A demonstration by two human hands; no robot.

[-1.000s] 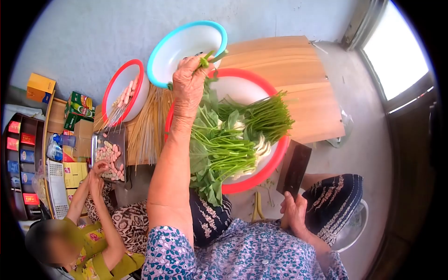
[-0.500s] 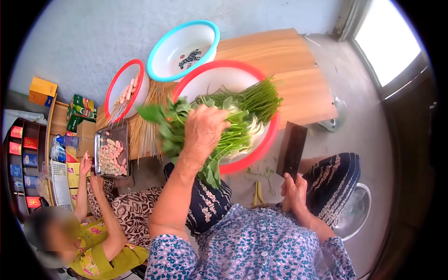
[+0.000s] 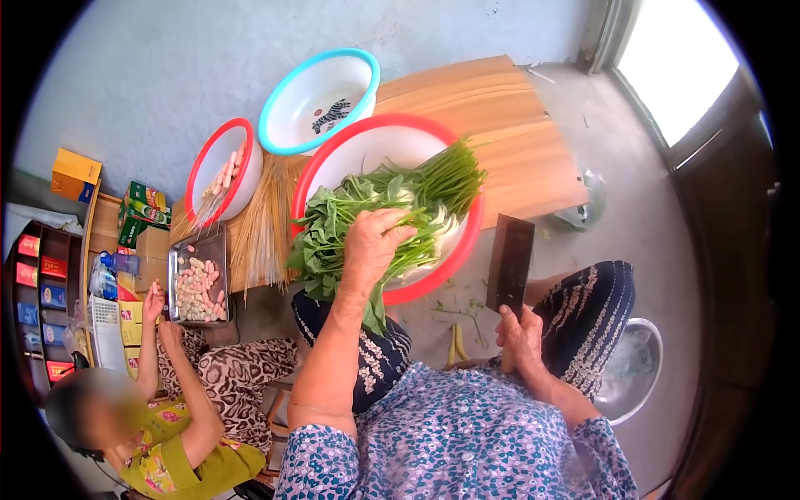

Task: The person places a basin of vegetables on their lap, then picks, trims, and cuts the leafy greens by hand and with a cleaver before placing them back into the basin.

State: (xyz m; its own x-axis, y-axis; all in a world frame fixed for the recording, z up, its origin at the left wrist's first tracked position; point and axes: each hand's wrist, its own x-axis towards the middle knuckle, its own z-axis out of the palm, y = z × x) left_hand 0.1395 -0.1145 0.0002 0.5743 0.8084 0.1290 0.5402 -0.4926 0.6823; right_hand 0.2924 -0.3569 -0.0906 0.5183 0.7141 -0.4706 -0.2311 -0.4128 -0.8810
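My left hand (image 3: 375, 243) is over the large red-rimmed basin (image 3: 429, 285), its fingers closed around the stems of a bunch of leafy greens (image 3: 327, 242). The leaves spread over the basin's left edge, and one droops toward my knee. Beside them in the basin lies a bundle of thin green stalks (image 3: 454, 179), with pale stem ends below it. In my right hand (image 3: 522, 335) is the handle of a cleaver (image 3: 510, 260), its broad dark blade pointing up, right of the basin and apart from it.
Behind stand a blue-rimmed basin (image 3: 271, 133) and a smaller red-rimmed basin (image 3: 196, 167) with skewered pieces. Bamboo sticks (image 3: 262, 237) lie near a metal tray (image 3: 172, 283) of pink pieces. Another person (image 3: 179, 433) sits at left. A metal bowl (image 3: 658, 375) is on the floor at right.
The greens, whose leaves were raised and blurred, now lie lower across the basin under my left hand. The cleaver stays in my right hand. The whole view has shifted slightly.
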